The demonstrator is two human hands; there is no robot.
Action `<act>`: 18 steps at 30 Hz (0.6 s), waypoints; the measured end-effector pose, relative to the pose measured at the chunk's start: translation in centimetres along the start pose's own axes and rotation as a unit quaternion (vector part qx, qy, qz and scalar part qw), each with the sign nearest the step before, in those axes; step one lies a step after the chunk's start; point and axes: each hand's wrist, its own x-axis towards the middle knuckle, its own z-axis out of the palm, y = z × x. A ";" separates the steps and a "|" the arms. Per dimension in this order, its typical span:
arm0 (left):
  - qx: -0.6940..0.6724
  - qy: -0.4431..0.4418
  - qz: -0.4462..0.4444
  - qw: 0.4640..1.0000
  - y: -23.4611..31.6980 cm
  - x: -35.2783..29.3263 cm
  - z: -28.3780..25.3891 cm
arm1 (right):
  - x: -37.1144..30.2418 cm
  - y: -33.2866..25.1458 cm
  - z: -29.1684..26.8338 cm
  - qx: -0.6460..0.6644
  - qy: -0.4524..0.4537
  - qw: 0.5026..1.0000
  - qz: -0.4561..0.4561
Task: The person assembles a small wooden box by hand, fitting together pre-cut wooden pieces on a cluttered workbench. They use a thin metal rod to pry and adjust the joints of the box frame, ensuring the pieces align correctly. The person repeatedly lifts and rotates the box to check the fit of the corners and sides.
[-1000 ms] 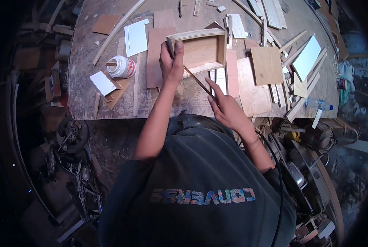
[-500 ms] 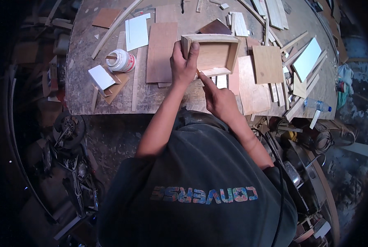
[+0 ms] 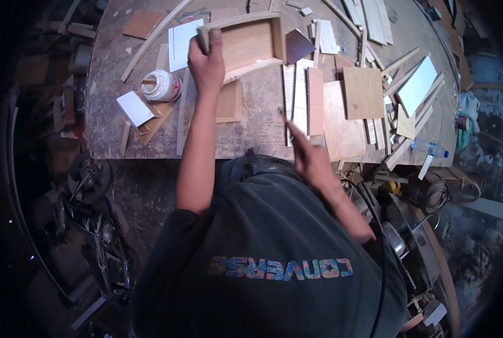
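Observation:
My left hand (image 3: 207, 67) grips the left end of a shallow wooden box (image 3: 251, 42), thumb over its rim and fingers behind. The box is lifted over the bench and tilted, its open side toward me. Lower and to the right, my right hand (image 3: 313, 163) is closed round a thin brownish stick (image 3: 285, 117), apart from the box. The stick's tip is blurred, so its exact kind is unclear. To the left of my left hand stands an open white tub (image 3: 162, 87) with white paste round its mouth and a flat wooden piece across it.
On the worn workbench (image 3: 257, 127) lie a white panel (image 3: 134, 109) by the tub, a plywood square (image 3: 364, 93), a pink strip (image 3: 315, 101) and a pale blue panel (image 3: 417, 85) on scattered wood strips. A plastic bottle (image 3: 429, 147) lies at the front right edge.
The box has moved left and away from me in my left hand, turning slightly. My right hand has drawn back toward me with the stick, away from the box.

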 end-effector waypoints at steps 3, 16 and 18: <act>-0.024 -0.036 0.009 0.999 0.3 -1.3 0.8 | 3.3 -2.5 -2.0 -0.010 0.052 0.997 -0.050; -0.066 -0.076 0.005 0.995 3.0 -2.8 2.2 | 7.8 -4.2 -1.1 -0.031 0.040 0.994 -0.095; -0.038 -0.095 -0.002 0.995 3.3 -2.9 2.0 | 8.1 -4.3 -1.0 -0.030 0.035 0.994 -0.101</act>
